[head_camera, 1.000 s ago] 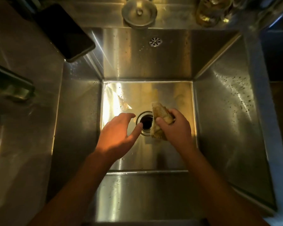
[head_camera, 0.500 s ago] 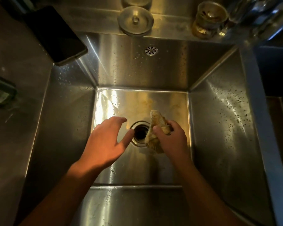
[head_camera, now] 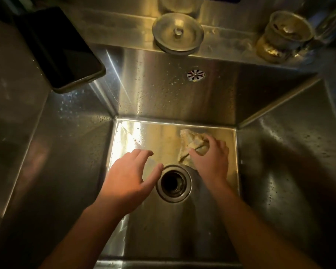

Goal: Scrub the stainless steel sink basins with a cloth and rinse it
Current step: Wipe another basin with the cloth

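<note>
I look down into a deep stainless steel sink basin (head_camera: 153,98). Its open round drain (head_camera: 174,183) lies in the middle of the floor. A crumpled beige cloth (head_camera: 190,145) lies on the floor at the far right corner, beyond the drain. My right hand (head_camera: 211,160) grips the cloth and holds it against the basin floor. My left hand (head_camera: 132,178) hovers left of the drain with fingers spread and relaxed, holding nothing.
A dark phone (head_camera: 62,49) lies on the left counter, overhanging the basin corner. A round metal drain stopper (head_camera: 177,33) sits on the back ledge, and a strainer basket (head_camera: 285,35) stands at the back right. An overflow hole (head_camera: 196,75) marks the back wall.
My right hand has carried the cloth from above the drain to the far right corner of the floor. The view has tilted, showing more of the back ledge. My left hand stays beside the drain.
</note>
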